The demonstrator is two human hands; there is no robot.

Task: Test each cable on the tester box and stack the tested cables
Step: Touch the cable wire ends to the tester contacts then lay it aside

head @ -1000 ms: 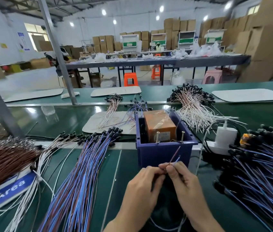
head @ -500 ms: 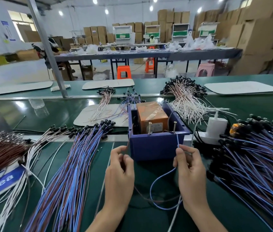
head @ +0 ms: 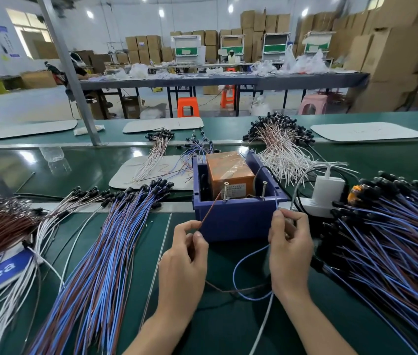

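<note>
At bench centre: blue box stands just beyond both hands with its open top up. An orange block sits inside.
Contacts: left screw and right screw stand upright at the near rim. Judged to be the test points, set on the near side so wire tips reach them easily.
Left grip: thumb and forefinger pinch the brown wire close to its end. The tip angles up to the left screw; touching or just short, cannot tell.
Right grip: fingertips pinch the blue wire near its end. The tip is raised toward the right screw; contact not resolvable.
Cable slack: both wires drop to the bench between the wrists and seem to join there. The loose loop lets each tip be steered on its own.
Step (judgement): bridging the two screws, one wire per hand. No result shows.
Left pile: blue and brown cables fanned flat, black heads pointing away, beside the left grip.
Right pile: same kind, near the right grip. Which pile is the tested stack, cannot tell.
Risk (judgement): a thin tip may slide off its screw, hence the hold near the ends.
</note>
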